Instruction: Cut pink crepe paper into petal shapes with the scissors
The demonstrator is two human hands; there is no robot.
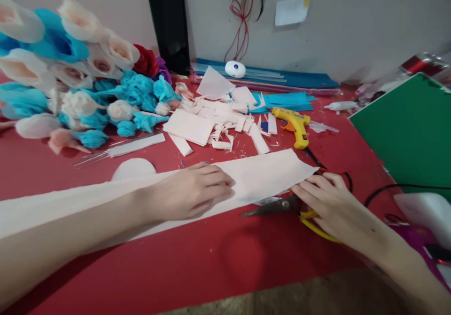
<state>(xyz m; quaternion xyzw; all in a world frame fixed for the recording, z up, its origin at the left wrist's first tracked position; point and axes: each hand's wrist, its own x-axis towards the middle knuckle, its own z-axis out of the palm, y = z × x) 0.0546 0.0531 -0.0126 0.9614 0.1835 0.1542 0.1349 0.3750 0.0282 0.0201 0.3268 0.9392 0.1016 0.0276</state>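
Observation:
A long strip of off-white crepe-like paper [266, 171] lies across the red table, running off the left edge. My left hand [197, 190] rests palm down on it, fingers extended and slightly bent, pressing it flat. At the strip's right end, my right hand [326, 197] has its fingers curled at the paper's corner; its thumb is hidden underneath. Scissors with yellow handles [273, 207] lie partly under the right hand and the paper, blades pointing left. A white paper disc [134, 168] sticks out behind the strip.
Paper flowers in blue, cream and red [130, 94] crowd the left. White paper scraps [218, 117] spread behind the strip, beside a yellow glue gun [296, 124] with a black cord. A green board [405, 136] leans at right. A black tablet-like slab [169, 23] stands against the wall.

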